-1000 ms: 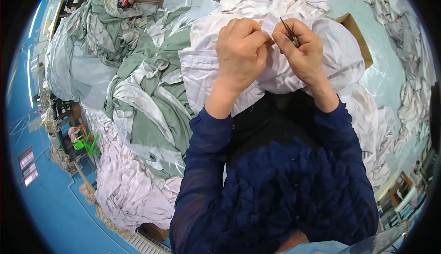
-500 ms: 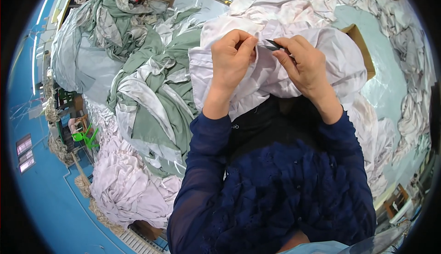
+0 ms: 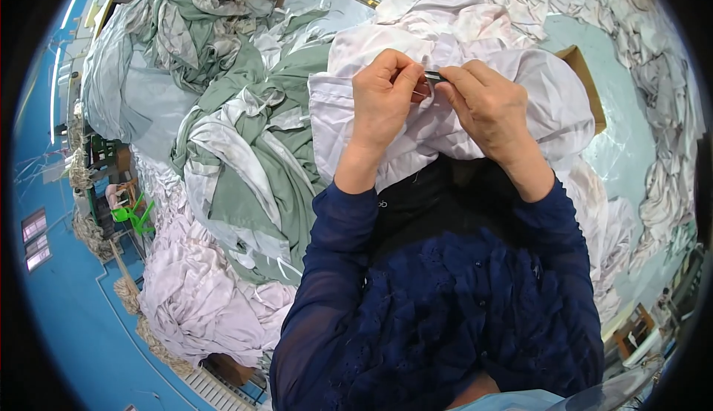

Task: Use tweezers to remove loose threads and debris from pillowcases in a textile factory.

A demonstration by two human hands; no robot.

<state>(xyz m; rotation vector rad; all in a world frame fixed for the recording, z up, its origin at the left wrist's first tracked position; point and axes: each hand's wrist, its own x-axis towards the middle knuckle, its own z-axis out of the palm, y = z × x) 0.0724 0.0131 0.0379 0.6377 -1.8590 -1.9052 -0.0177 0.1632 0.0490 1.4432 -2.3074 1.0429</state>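
Observation:
My left hand (image 3: 380, 103) is closed in a pinch on a bit of the pale lilac-white cloth (image 3: 546, 103) spread over my lap. A thin white strand shows at its fingertips. Held in my right hand (image 3: 486, 106) is a small pair of dark thread snips (image 3: 433, 75), mostly covered by the fingers. The tips of the snips touch or nearly touch the left fingertips; exactly what lies between the blades is too small to make out.
A heap of green and white cloth (image 3: 245, 181) lies to my left, with a pale lilac pile (image 3: 200, 299) nearer me. More pale cloth lies beyond my hands. A cardboard piece (image 3: 583, 88) stands at the right. A green plastic chair (image 3: 134, 216) is far left.
The snips have moved in to the left fingertips, and their blades, spread before, look closed together. My left hand has shifted slightly right.

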